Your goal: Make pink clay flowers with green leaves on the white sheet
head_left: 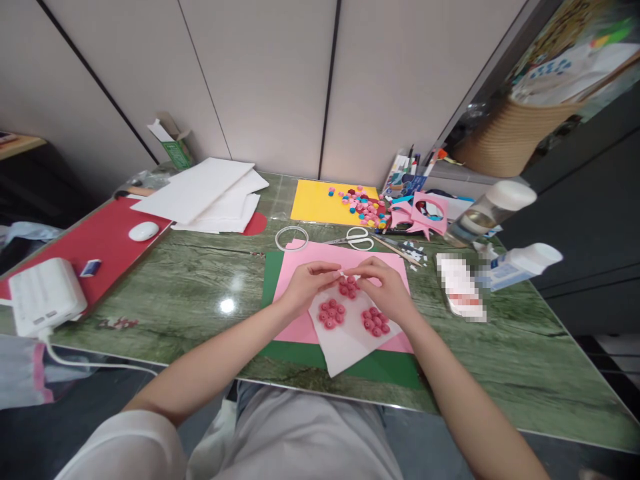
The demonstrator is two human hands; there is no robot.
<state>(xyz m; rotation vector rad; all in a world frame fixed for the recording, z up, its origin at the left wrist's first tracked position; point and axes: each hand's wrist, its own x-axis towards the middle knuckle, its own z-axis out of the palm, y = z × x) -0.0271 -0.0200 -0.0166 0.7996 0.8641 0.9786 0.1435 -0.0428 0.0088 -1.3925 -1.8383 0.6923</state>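
My left hand (313, 283) and my right hand (383, 283) meet at the fingertips, over the top edge of a white sheet (341, 350). Both are closed in a pinch, and what lies between the fingers is too small to make out. Just below them is a pink flower-shaped cluster (349, 287) of rolled pieces, partly hidden by the fingers. Two more clusters lie lower on the sheet, a left cluster (332, 314) and a right cluster (375, 322). Pink paper (293, 330) lies beneath the white sheet, on top of green paper (395, 369).
Behind the hands are scissors (359, 238), a roll of tape (292, 238) and yellow paper (315, 202) with small coloured rolls (367, 210). A phone (457, 287) and two bottles, one clear (487, 213) and one white-capped (520, 265), stand or lie right. White sheets (200, 190) lie left.
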